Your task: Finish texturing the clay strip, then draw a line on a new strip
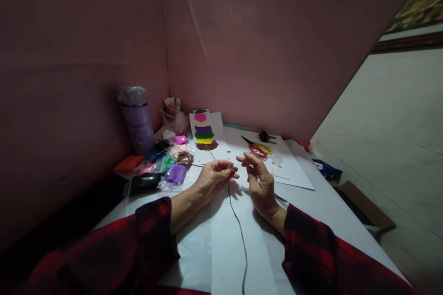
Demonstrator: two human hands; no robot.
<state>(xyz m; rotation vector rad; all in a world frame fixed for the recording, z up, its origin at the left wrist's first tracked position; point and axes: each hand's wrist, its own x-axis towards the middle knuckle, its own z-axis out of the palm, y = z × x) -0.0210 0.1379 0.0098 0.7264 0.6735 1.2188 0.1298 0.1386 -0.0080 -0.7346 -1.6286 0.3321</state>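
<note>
Between the thumb and fingers of my left hand [216, 176] is a small lump of brown modelling clay [234, 169]. My right hand [258, 182] hovers just to the right, fingers loosely bent and apart, holding nothing that I can see. Under both hands lies a white paper [224, 249] with a wavy dark line [241, 230] running down it toward me. Beyond my left hand, a sheet with coloured bands [204, 134] in brown, yellow, green, purple and pink lies at the back. A bag of brown clay [185, 159] sits to the left, beside a bag of purple clay [176, 174].
Red-and-yellow scissors [258, 149] and a black-handled tool [265, 137] lie at the back right on a white sheet [297, 177]. More clay packets, among them a black one [145, 184], crowd the left side. A purple bottle [137, 122] stands by the pink wall [242, 64].
</note>
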